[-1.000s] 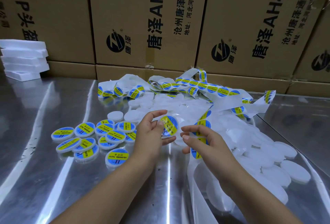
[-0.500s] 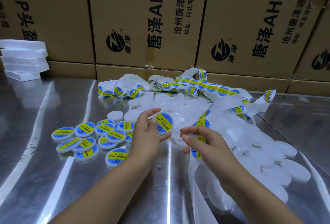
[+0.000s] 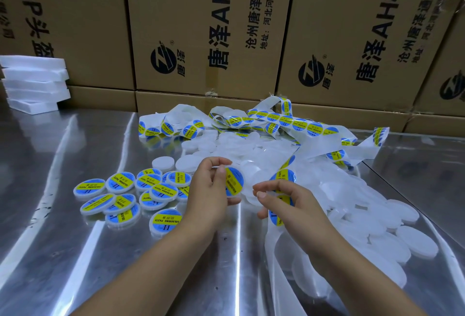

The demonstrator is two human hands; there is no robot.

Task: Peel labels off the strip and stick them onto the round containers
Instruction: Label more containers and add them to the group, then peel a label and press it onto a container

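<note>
one container (image 3: pixel 234 181) in left hand (image 3: pixel 205 198) — strip (image 3: pixel 276 216) in right hand (image 3: pixel 292 202).

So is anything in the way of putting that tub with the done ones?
Nothing visible is. The left hand holds the tub just right of the done pile; only the hand itself and bare table lie between them.

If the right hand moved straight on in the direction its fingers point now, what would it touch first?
Most likely the labelled container that the left hand holds: the right hand points leftward at it across a small gap. Depth is uncertain.
</note>
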